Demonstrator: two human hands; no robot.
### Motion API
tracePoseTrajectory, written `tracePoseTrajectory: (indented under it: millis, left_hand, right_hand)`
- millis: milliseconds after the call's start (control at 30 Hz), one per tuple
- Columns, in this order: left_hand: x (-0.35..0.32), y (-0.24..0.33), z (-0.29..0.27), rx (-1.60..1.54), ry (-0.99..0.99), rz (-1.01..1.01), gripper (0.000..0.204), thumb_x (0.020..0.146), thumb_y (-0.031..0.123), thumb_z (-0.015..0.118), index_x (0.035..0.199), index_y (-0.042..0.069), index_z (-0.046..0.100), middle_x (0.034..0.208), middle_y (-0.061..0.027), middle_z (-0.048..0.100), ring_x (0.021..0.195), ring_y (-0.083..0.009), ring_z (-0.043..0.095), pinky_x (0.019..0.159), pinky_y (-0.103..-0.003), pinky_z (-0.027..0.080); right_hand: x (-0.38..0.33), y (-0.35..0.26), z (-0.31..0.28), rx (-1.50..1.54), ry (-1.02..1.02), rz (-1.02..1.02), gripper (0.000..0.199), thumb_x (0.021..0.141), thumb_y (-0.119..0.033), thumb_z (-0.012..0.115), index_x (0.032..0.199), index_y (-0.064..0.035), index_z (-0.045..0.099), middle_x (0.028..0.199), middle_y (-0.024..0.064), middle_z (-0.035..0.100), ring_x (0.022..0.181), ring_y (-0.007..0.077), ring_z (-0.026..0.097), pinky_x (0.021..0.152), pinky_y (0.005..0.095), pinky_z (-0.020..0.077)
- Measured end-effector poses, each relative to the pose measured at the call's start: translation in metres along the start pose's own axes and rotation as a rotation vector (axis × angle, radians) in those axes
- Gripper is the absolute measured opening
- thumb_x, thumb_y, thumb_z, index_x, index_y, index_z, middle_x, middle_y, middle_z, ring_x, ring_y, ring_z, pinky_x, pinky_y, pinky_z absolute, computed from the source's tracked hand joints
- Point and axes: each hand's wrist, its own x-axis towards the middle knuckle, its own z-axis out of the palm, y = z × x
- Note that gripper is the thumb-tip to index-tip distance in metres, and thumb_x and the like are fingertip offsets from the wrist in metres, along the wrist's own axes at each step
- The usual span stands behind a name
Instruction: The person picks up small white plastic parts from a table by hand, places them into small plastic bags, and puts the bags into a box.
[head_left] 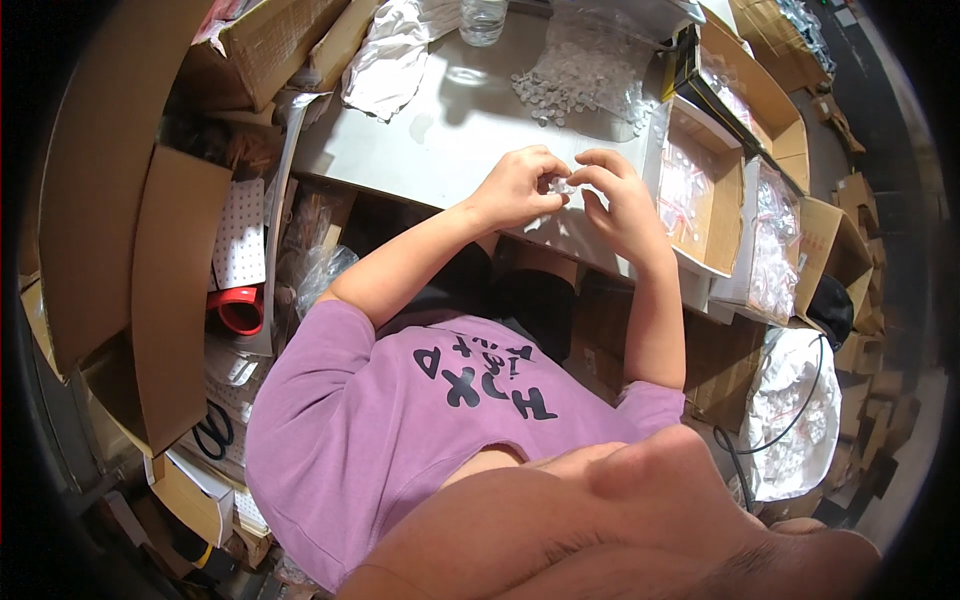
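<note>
Over the near edge of the pale table [375,160], my two hands meet at a small whitish, translucent piece [563,187], too small to name. My left hand [518,187] is closed, its thumb and fingers pinching the piece. From the other side, my right hand [628,208] reaches in with bent fingers spread apart. Its index fingertip is at the piece, while the thumb stands away from it. Farther back, many small whitish bits [548,100] lie loose, spilling from a clear plastic bag [600,65].
A clear cup [482,22] and white cloth [385,75] are at the back. Right of my hands is an open cardboard tray [722,215] with small plastic packets, beside a box of clear bags [775,250]. Cardboard boxes [180,300] and a red roll [238,310] stand left.
</note>
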Motion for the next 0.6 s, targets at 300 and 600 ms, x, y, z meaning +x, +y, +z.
tracePoseTrajectory:
  millis: [300, 600]
  left_hand:
    - [0.0011, 0.0016, -0.0044, 0.026, -0.040, -0.028, 0.024, 0.072, 0.007, 0.069, 0.094, -0.001, 0.067, 0.081, -0.0084, 0.058, 0.069, -0.0149, 0.057, 0.062, -0.027, 0.047]
    - [-0.0008, 0.0040, -0.0051, -0.031, -0.056, -0.028, 0.024, 0.072, 0.005, 0.067, 0.095, 0.000, 0.067, 0.084, -0.0076, 0.059, 0.071, -0.0136, 0.057, 0.064, -0.026, 0.048]
  right_hand:
    - [-0.0009, -0.0007, 0.0040, 0.023, -0.014, 0.021, 0.032, 0.072, 0.008, 0.059, 0.101, -0.0041, 0.062, 0.115, 0.0179, 0.056, 0.110, 0.0361, 0.054, 0.094, 0.0407, 0.0452]
    - [-0.0057, -0.0033, 0.0044, 0.072, -0.034, 0.052, 0.022, 0.074, 0.005, 0.063, 0.094, -0.0032, 0.062, 0.115, 0.0166, 0.056, 0.108, 0.0357, 0.055, 0.091, 0.0395, 0.0471]
